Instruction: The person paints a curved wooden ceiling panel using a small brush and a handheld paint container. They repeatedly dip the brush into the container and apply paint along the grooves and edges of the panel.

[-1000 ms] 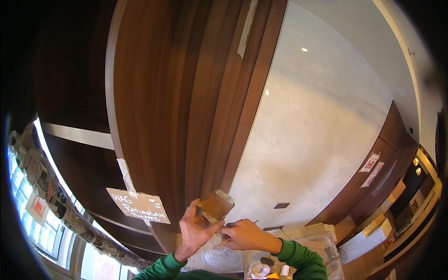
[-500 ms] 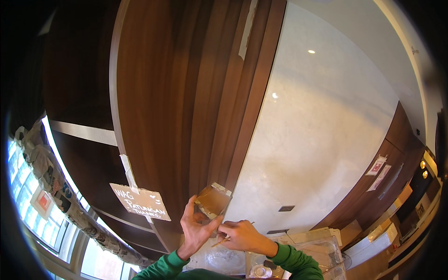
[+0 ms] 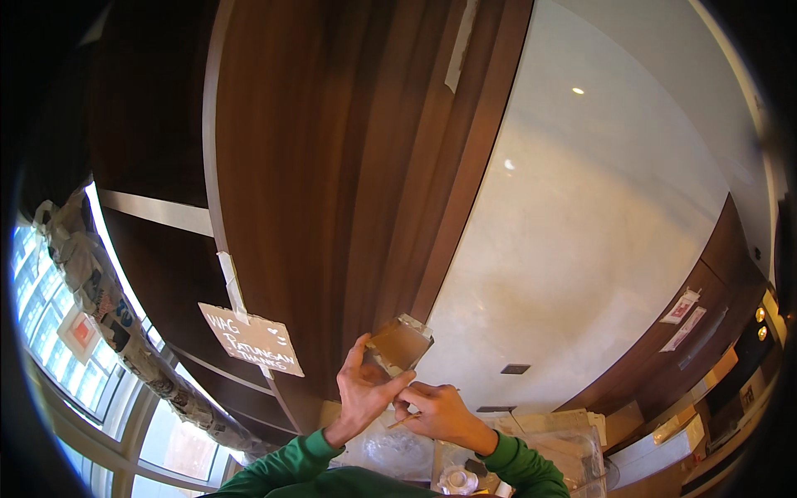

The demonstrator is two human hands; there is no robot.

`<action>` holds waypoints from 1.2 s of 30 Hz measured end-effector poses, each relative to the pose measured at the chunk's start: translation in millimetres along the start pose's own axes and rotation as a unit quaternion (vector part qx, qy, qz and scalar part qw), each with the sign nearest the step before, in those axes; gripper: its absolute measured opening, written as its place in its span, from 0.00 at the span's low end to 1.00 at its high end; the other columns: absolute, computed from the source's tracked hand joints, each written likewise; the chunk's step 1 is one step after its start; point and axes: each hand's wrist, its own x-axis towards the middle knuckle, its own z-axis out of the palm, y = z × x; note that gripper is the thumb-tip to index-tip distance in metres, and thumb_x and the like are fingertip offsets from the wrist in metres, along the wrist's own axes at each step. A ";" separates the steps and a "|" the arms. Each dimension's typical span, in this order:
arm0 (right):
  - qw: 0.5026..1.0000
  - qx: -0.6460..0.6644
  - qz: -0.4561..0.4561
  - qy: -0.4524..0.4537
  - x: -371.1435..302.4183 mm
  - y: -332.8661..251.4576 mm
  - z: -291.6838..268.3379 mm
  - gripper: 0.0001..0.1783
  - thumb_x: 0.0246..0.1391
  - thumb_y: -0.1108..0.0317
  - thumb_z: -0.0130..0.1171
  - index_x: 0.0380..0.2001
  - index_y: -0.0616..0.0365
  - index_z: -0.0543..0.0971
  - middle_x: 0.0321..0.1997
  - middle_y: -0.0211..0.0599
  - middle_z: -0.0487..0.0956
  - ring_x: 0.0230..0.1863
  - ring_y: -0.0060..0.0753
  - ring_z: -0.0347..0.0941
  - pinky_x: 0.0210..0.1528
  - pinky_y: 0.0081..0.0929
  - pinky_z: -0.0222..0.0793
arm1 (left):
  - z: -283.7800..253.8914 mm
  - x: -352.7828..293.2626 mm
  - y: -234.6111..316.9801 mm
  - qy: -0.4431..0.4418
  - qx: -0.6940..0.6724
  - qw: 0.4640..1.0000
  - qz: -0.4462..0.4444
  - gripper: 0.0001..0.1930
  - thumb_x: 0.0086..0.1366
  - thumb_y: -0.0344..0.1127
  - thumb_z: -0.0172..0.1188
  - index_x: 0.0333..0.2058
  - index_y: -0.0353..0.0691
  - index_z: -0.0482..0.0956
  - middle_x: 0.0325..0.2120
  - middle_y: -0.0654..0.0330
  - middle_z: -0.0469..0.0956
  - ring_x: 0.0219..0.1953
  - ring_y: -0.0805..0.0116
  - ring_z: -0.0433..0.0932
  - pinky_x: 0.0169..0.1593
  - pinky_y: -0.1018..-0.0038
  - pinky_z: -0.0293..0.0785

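Note:
A small box-like container (image 3: 400, 345), brown inside with pale, ragged edges, is held up in front of the wood panelling. My left hand (image 3: 364, 398) is closed around its lower left side, thumb along the bottom. Close beside that thumb, my right hand (image 3: 446, 412) pinches a thin, light brown stick (image 3: 405, 419), perhaps a slim brush handle; its far end is hidden by the fingers. Both hands are near the container's lower edge, and I cannot tell whether the right fingers touch it.
Dark brown wood panels (image 3: 332, 183) rise ahead, beside a pale wall (image 3: 581, 249). A handwritten cardboard sign (image 3: 252, 339) hangs at left, near a wrapped pole (image 3: 149, 365) and windows. Below stand a plastic-covered surface (image 3: 390, 452) and a tape roll (image 3: 457, 480).
Both hands and the container sit slightly further right and higher in the picture. The whole scene has shifted too, as the view turned a little. The grips look the same.

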 end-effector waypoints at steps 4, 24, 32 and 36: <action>1.000 0.009 -0.021 0.016 1.8 6.9 4.4 0.11 0.43 0.71 0.68 0.30 0.52 0.76 0.27 0.29 0.79 0.20 0.37 0.77 0.21 0.33 0.72 | 3.1 0.5 -2.3 0.006 -0.036 0.999 -0.006 0.48 0.47 0.40 0.79 0.62 0.22 0.65 0.17 0.61 0.81 0.19 0.80 0.77 0.23 0.80 0.73; 0.989 0.066 -0.019 0.129 23.0 13.1 18.8 0.16 0.43 0.77 0.67 0.39 0.56 0.82 0.29 0.40 0.80 0.24 0.45 0.78 0.23 0.35 0.73 | -0.8 22.7 16.0 0.044 0.021 0.998 0.047 0.46 0.46 0.34 0.80 0.63 0.26 0.67 0.40 0.53 0.83 0.27 0.79 0.79 0.26 0.81 0.76; 0.986 0.079 -0.021 0.144 25.2 16.7 16.2 0.14 0.44 0.80 0.67 0.37 0.58 0.82 0.29 0.39 0.81 0.23 0.43 0.78 0.23 0.33 0.72 | 0.2 31.9 21.4 0.007 0.016 0.999 0.050 0.46 0.45 0.32 0.80 0.62 0.25 0.68 0.43 0.53 0.83 0.28 0.79 0.80 0.27 0.82 0.76; 0.983 0.086 0.000 0.162 18.4 18.2 17.0 0.10 0.46 0.80 0.69 0.35 0.59 0.85 0.26 0.33 0.81 0.13 0.23 0.65 0.17 0.20 0.61 | -5.5 37.4 14.9 0.019 0.080 0.994 0.077 0.47 0.44 0.33 0.82 0.61 0.25 0.68 0.45 0.55 0.81 0.26 0.83 0.77 0.25 0.83 0.73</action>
